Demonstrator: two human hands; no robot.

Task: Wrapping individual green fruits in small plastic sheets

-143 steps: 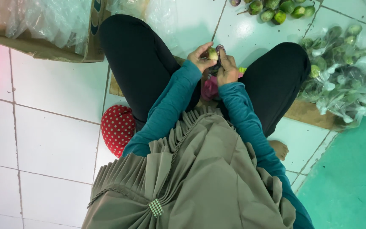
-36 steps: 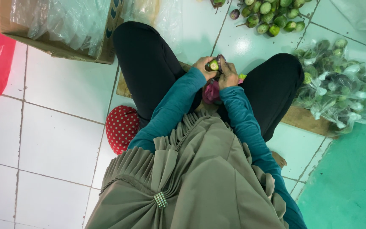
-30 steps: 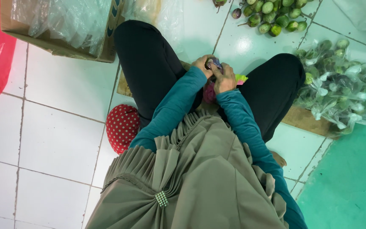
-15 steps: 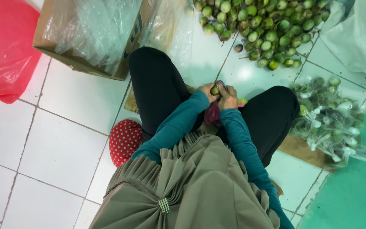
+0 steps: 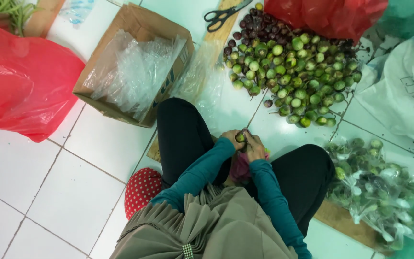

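Both hands met over the lap: left hand (image 5: 231,139) pinched a small green fruit (image 5: 240,138), right hand (image 5: 254,147) closed against it from the right. Loose fruit pile (image 5: 293,72) lay ahead on the floor, slightly nearer right hand.

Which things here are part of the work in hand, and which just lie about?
In use: left hand, right hand, small green fruit, fruit pile, bagged fruit.
Lying about: scissors, cardboard box, red bag, white sack.
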